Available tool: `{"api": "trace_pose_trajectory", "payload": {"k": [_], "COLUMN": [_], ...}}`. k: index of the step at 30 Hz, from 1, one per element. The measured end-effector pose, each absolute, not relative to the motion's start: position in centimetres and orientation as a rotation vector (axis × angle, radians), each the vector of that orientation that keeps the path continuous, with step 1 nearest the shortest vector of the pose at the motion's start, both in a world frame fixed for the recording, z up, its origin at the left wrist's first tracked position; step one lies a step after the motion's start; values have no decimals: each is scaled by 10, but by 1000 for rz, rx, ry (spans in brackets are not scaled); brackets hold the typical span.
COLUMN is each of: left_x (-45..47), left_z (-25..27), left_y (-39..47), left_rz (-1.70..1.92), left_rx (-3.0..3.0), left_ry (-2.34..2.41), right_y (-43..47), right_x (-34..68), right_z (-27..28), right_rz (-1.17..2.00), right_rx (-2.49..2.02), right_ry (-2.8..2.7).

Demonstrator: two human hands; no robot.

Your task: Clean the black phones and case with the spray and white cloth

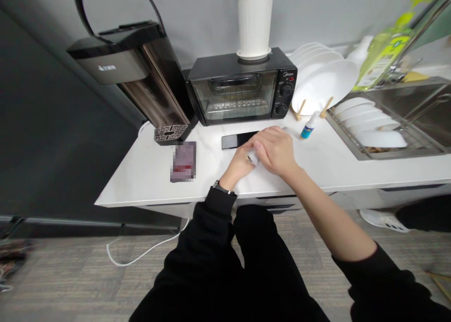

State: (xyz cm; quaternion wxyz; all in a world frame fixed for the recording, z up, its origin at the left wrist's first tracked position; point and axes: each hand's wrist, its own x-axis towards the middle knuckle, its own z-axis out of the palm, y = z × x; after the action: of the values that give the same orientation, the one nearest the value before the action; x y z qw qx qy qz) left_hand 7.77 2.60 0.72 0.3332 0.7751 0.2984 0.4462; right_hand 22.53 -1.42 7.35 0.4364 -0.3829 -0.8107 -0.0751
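Observation:
Over the counter's front half, my right hand (276,148) lies across my left hand (242,161), its fingers bent over the left one's. A small crumpled white piece (252,156), like a tissue or cloth, shows between the two palms, with a small dark spot at its edge. The left fingers are mostly covered, and whatever else they hold is hidden. Just behind my hands a black phone (234,141) lies flat, its right end covered by them. To the right stands a small white spray bottle (307,128) with a blue label.
A blurred-out purple flat item (183,162) lies left on the white counter (141,185). Behind are a water dispenser (137,73), a toaster oven (243,91) and a white cup (255,26). Plates (327,84), a soap bottle (384,54) and a sink (430,115) stand right.

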Motion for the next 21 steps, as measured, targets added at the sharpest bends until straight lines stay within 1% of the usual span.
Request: {"api": "trace_pose_trajectory", "payload": {"k": [4, 8, 10, 13, 18, 21], "left_x": [77, 76, 76, 77, 78, 79], "left_z": [5, 0, 1, 5, 7, 7], "left_y": [27, 29, 29, 27, 27, 27], "left_rz": [1161, 1207, 1183, 1152, 1180, 1154], "left_rx": [1984, 2009, 2014, 2001, 2023, 2001], "left_ry": [816, 831, 808, 827, 873, 860], "right_y": [-9, -12, -10, -8, -10, -8], "right_x": [228, 223, 225, 227, 223, 223], "right_z": [76, 78, 77, 75, 74, 72], "right_rz": [-14, -180, -148, -6, -149, -66], "right_rx": [-1033, -922, -961, -1041, -946, -1042], "right_ry": [-1884, -2051, -1997, -1822, -1976, -1825]}}
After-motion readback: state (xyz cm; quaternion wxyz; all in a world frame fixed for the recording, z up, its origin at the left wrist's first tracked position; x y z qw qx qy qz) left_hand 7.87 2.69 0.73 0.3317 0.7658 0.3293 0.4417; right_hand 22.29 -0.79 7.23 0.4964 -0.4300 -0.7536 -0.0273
